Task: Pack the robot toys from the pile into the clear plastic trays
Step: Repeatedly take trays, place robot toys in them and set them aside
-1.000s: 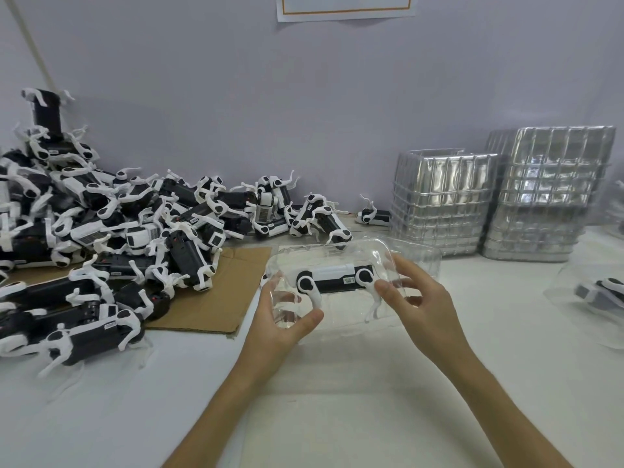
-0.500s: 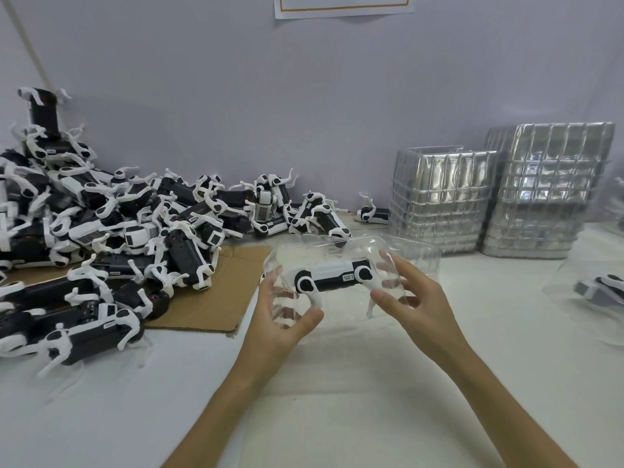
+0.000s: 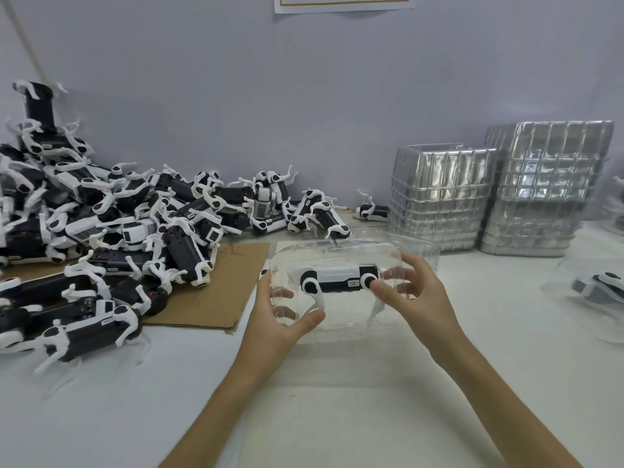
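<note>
Where the white table [image 3: 337, 400] meets a pale lilac wall [image 3: 304, 96], one sheet of paper [image 3: 344, 3] hangs at the top edge; one piece of brown cardboard [image 3: 219, 288] lies flat under part of the pile [image 3: 118, 224] of black-and-white robot toys at my left, too tangled to count; two stacks of clear trays [image 3: 439, 197] stand side by side at the back right; one packed tray [image 3: 587, 292] sits blurred at the right edge. I hold one clear tray [image 3: 341, 255] between both hands, near the cardboard's corner; one robot toy [image 3: 337, 276] sits inside it, side-on to me; my left hand [image 3: 277, 322] curls round the left end, thumb in front; my right hand [image 3: 415, 298] grips the right end, thumb pressed on the front.
</note>
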